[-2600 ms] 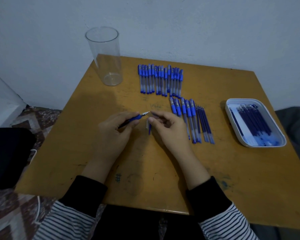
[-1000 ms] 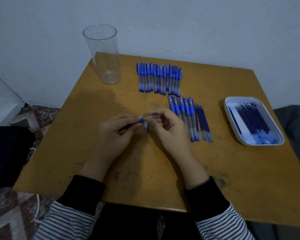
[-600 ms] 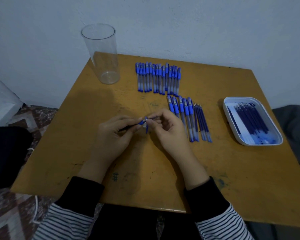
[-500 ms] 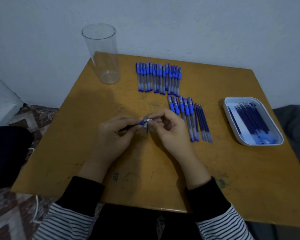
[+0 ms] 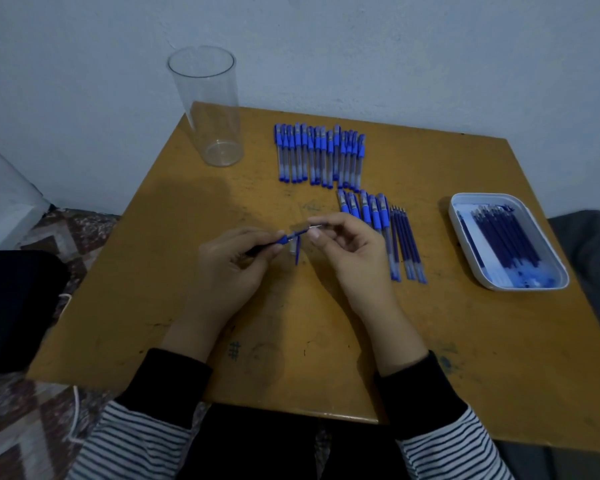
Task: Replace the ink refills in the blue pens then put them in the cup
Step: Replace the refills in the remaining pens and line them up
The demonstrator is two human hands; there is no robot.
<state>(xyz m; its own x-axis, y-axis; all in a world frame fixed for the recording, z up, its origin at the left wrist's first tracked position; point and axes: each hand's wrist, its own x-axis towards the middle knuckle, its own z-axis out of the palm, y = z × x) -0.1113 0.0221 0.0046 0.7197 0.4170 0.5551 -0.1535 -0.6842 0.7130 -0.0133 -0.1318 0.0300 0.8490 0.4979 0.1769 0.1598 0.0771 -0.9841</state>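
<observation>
Left hand [image 5: 229, 268]: Your fingers are curled tight round the dark back end of a pen [image 5: 282, 240].
Right hand [image 5: 352, 254]: Your thumb and finger pinch the thin silver tip end of that same pen.
Pen: It hangs between your two hands, just above the desk [image 5: 291, 327]. It slopes up from your left hand to your right hand.
Small blue piece [image 5: 297, 253]: It lies right under the pen, between your hands. You cannot tell what it is.
Cup [image 5: 208, 109]: It is tall and clear. It stands upright well past your left hand, at the back corner.
Long row of pens [image 5: 319, 155]: They lie side by side, well past your right hand.
Short row of pens [image 5: 364, 207]: They lie just behind your right fingers, partly hidden.
Loose refills [image 5: 407, 244]: They lie just to the right of your right hand.
Tray [image 5: 482, 196]: It sits well to the right of your right hand, with dark blue refills [image 5: 503, 237] inside.
</observation>
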